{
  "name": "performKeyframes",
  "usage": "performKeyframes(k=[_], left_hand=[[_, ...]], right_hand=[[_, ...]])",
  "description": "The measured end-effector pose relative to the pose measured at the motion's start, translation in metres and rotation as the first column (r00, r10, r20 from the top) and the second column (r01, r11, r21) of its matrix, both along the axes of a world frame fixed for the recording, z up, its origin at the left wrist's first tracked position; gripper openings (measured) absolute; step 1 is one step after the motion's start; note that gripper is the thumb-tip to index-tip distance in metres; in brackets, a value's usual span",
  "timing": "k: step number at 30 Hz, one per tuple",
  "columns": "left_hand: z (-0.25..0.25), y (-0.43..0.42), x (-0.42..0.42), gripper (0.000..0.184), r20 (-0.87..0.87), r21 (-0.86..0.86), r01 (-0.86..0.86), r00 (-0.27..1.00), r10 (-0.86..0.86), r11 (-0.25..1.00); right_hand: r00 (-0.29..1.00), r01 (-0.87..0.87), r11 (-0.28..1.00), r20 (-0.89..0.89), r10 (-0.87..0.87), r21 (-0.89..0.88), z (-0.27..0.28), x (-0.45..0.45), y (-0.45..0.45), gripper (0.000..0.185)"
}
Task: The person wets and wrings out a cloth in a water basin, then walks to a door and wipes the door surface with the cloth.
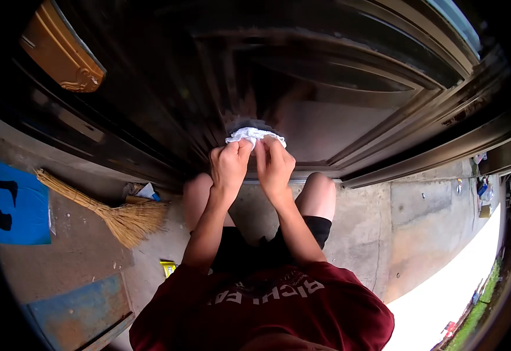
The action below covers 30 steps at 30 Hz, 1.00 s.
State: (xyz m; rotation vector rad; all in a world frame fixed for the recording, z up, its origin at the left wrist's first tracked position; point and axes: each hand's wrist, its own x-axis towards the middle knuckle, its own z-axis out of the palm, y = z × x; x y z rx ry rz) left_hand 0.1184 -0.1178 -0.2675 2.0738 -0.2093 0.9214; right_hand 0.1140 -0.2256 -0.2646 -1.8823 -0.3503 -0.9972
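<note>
A white cloth (245,134) is bunched between my two hands, close against a dark, glossy panelled door (337,126). My left hand (230,165) pinches one side of it, thumb and fingers closed. On the other side, my right hand (275,164) grips the cloth the same way, and the thumbs nearly meet in the middle. The door surface shows reflections just above the cloth. Whether the cloth presses on the door or sits slightly off it, I cannot tell.
To the left, a straw broom (124,219) lies on the concrete floor (355,234) near a blue sheet with black marks (19,205). A yellow packet (168,268) lies beside me. A rusty blue panel (80,310) is at lower left. Bright daylight and grass (477,310) show at right.
</note>
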Motion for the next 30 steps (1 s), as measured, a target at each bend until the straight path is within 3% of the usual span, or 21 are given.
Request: performKeyframes(k=[3,5,8,11,13,15,18,21,27,30], left_hand=[[0.035,-0.007,0.006,0.029,-0.033,-0.027,0.008,0.999,-0.009,1.000],[0.080,-0.012,0.011,0.029,0.058,0.005,-0.012,0.998,0.012,1.000],[0.144,-0.029,0.016,0.029,0.171,-0.168,0.035,0.985,-0.006,0.985],[0.161,-0.038,0.013,0.027,0.171,-0.155,0.042,0.985,-0.015,0.987],[0.133,-0.036,0.012,0.027,0.159,-0.103,0.039,0.987,-0.022,0.994],[0.080,-0.031,0.010,0.026,0.137,0.000,0.049,0.989,-0.049,0.999],[-0.018,-0.037,-0.004,0.027,-0.080,0.152,0.063,0.995,-0.052,0.986],[-0.095,-0.048,-0.006,0.024,-0.290,0.079,0.152,0.949,-0.123,0.985],[-0.114,-0.059,-0.005,0.023,-0.324,0.132,0.168,0.939,-0.117,0.977],[-0.067,-0.068,0.001,0.024,-0.085,0.109,0.182,0.981,-0.173,0.977]], right_hand=[[0.996,0.020,1.000,0.085,-0.020,0.011,0.030,0.004,-0.009,0.014],[0.985,0.043,0.999,0.169,-0.045,0.017,0.068,0.011,-0.013,0.015],[0.948,0.042,0.996,0.311,-0.063,0.074,0.124,0.022,-0.019,0.014],[0.966,0.008,0.993,0.257,-0.039,0.121,0.144,0.023,-0.027,0.017],[0.951,0.037,0.999,0.306,-0.043,0.025,0.122,0.021,-0.032,0.018],[0.982,-0.001,1.000,0.187,-0.003,0.022,0.076,0.013,-0.039,0.020],[0.999,-0.012,0.994,-0.031,0.009,-0.109,-0.028,-0.003,-0.056,0.019],[0.994,0.017,0.985,-0.099,-0.035,-0.170,-0.091,-0.012,-0.065,0.017],[0.993,-0.038,0.990,-0.120,0.022,-0.137,-0.115,-0.013,-0.082,0.022],[1.000,0.025,0.998,-0.014,-0.026,-0.061,-0.086,-0.005,-0.084,0.026]])
